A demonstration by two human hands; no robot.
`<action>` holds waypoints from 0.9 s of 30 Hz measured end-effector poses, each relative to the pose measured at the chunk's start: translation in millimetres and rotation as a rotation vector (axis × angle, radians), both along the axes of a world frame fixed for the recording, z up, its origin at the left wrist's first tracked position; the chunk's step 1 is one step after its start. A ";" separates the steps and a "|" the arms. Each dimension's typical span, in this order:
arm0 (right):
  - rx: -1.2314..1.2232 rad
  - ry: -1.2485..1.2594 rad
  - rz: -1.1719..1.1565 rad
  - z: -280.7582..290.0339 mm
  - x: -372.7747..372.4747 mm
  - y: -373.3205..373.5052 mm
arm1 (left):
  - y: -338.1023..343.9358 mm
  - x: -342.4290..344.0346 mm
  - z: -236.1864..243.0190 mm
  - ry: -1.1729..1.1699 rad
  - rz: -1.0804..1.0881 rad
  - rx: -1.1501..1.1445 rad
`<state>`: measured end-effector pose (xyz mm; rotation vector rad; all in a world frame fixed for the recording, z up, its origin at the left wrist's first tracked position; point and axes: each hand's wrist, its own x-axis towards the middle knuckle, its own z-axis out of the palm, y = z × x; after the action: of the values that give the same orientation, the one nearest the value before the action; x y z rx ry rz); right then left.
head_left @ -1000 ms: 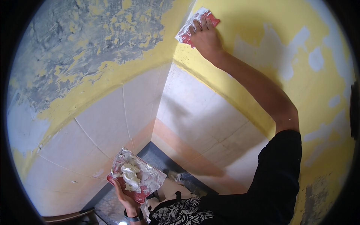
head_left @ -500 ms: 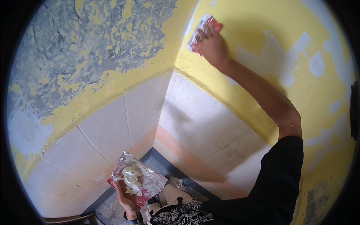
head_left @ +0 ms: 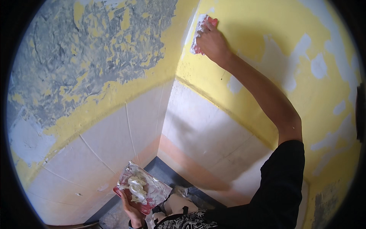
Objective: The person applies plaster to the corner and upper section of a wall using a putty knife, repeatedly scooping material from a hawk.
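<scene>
Red scraper in R hand; shirt print illegible.

No legible words or numbers, shirt print included

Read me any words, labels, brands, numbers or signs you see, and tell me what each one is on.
No readable text.
Black shirt: white print, too small and tangled to read.
Red spreader in the right hand: no lettering shows.
Red board in the left hand: no lettering shows.
</scene>
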<state>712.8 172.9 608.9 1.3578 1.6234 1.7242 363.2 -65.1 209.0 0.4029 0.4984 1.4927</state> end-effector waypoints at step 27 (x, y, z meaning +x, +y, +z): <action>-0.758 1.539 0.600 -325.8 -70.9 -272.0 | -4.2 27.8 37.7 -0.063 -0.015 -0.019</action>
<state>641.9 -99.1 283.0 1.8806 3.1420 -0.3174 391.0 -69.3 246.6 0.3430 0.4583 1.4809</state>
